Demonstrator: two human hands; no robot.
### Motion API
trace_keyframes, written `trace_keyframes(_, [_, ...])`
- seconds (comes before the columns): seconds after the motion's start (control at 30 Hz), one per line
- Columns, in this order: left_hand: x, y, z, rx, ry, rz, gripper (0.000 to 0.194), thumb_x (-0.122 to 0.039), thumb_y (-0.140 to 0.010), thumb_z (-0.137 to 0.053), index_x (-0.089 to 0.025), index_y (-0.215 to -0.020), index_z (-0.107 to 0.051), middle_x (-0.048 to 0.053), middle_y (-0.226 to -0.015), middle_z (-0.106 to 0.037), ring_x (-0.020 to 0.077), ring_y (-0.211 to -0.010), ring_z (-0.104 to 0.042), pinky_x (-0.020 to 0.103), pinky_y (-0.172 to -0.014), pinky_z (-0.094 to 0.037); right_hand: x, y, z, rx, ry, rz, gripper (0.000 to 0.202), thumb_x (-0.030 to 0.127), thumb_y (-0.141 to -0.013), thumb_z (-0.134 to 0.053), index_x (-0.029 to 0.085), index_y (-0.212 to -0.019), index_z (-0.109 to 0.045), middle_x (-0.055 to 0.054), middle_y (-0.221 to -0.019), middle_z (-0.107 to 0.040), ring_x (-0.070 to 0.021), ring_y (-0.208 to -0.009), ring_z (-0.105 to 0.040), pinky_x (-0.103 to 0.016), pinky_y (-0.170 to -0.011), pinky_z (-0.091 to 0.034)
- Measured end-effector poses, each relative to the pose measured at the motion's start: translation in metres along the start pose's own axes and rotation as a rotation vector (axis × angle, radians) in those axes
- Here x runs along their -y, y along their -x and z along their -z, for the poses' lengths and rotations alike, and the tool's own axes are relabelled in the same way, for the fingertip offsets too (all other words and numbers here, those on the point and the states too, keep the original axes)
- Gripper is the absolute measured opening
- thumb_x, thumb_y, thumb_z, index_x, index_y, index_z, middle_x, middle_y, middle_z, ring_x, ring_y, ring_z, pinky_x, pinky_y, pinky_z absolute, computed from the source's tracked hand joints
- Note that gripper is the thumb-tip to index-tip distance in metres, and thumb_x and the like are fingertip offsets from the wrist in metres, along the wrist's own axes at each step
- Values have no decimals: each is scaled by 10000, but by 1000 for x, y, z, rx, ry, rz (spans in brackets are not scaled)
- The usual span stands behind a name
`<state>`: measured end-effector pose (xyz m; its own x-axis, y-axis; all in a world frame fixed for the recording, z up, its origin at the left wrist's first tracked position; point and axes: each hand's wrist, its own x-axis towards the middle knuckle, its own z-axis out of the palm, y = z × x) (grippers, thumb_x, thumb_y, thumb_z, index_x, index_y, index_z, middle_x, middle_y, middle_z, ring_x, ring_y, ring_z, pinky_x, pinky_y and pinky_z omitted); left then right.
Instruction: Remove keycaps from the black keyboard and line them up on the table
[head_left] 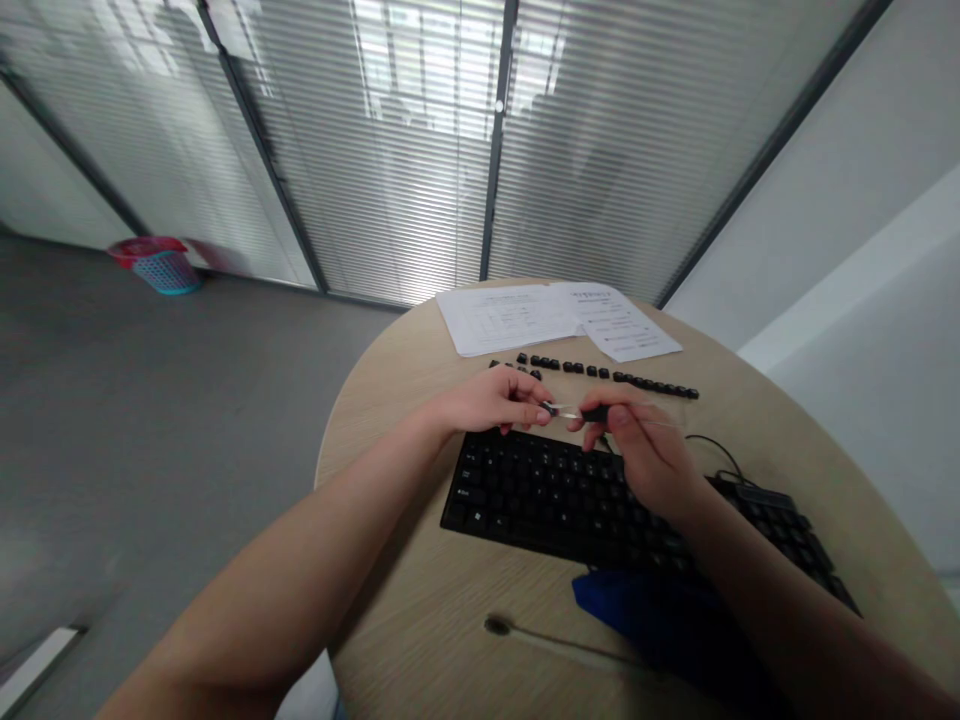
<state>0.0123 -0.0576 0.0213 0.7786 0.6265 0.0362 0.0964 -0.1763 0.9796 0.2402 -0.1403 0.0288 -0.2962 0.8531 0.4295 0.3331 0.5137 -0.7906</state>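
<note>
Above the back edge of a black keyboard (555,485), my left hand (510,397) pinches a small black keycap (550,408) between thumb and fingers. My right hand (649,445) is closed around the dark middle of a keycap puller (595,413). The puller's thin metal prongs point left and reach the keycap at my left fingertips. Whether they grip it is too small to tell. Behind my hands, several loose black keycaps (645,381) lie in a row on the table. My right forearm hides part of the keyboard's right side.
Printed papers (510,315) lie at the back of the round wooden table (390,400). In front of the keyboard are a blue cloth-like item (637,605) and a thin brush-like tool (499,626). A black cable (720,447) curls behind the keyboard. A basket (166,270) stands on the floor.
</note>
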Motion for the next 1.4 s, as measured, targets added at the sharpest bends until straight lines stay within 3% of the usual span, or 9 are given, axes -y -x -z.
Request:
trace_keyframes(0.1, [-1,0,0,-28,-38,-3,268,-384,-790,-753,-156,-929,-720,-34,-675,-595,91,-565,-493,238,-514,-441,5,2,3,29,107,106,306,381,-1067,-380,227,-1055,-644,-44,-903,-699,-168,-695,-644,-356,-716,-520])
trace_keyframes(0.3, [2,-1,0,-98,-25,-9,293,-384,-762,-777,-152,-931,-719,-36,-679,-604,83,-550,-496,229,-498,-432,11,2,3,12,229,308,271,292,-1052,-371,242,-1062,-637,-71,-962,-700,-225,-892,-666,-399,-824,-522])
trace_keyframes(0.53, [10,-2,8,-252,162,-71,287,-320,-741,-796,-146,-957,-723,8,-803,-684,81,-627,-555,201,-528,-460,6,3,3,-244,245,422,271,265,-1036,-354,249,-1005,-623,-84,-966,-683,-260,-977,-665,-463,-885,-530])
trace_keyframes(0.63, [10,-2,9,-203,189,-70,305,-298,-761,-786,-149,-1021,-728,23,-857,-698,87,-648,-581,199,-528,-475,10,-3,12,-230,364,465,228,206,-1016,-393,244,-1001,-617,-91,-1070,-670,-265,-1098,-636,-491,-976,-495])
trace_keyframes(0.73, [8,-3,6,-99,192,-42,343,-278,-782,-773,-160,-1099,-715,20,-892,-685,97,-663,-603,221,-543,-507,16,-12,21,-150,541,435,199,188,-999,-428,229,-982,-622,-120,-1240,-626,-279,-1188,-595,-505,-1026,-466])
trace_keyframes(0.9, [10,-4,2,-52,154,-17,347,-288,-862,-708,-174,-1190,-699,-3,-811,-629,105,-661,-580,247,-571,-521,16,-25,16,0,642,361,267,120,-971,-415,201,-1077,-647,-105,-993,-651,-246,-955,-633,-421,-867,-526])
trace_keyframes(1.03, [12,-5,0,-59,125,-28,340,-276,-918,-638,-190,-1244,-682,5,-854,-634,98,-665,-571,262,-625,-519,2,-34,4,129,684,297,282,128,-959,-476,161,-1167,-663,-104,-971,-658,-235,-899,-632,-397,-836,-525])
trace_keyframes(1.3, [20,-12,-8,-124,147,-66,302,-251,-931,-598,-156,-1203,-689,-11,-780,-584,101,-684,-523,257,-693,-499,-21,-44,-4,88,711,193,210,248,-939,-642,187,-1119,-731,-72,-916,-679,-217,-847,-640,-361,-812,-512])
trace_keyframes(1.4, [20,-13,-9,-150,142,-49,397,-279,-931,-595,-168,-1310,-635,31,-926,-636,108,-729,-555,262,-702,-517,-27,-49,-4,76,689,144,160,240,-899,-686,180,-1036,-742,-72,-927,-692,-211,-847,-647,-346,-807,-506])
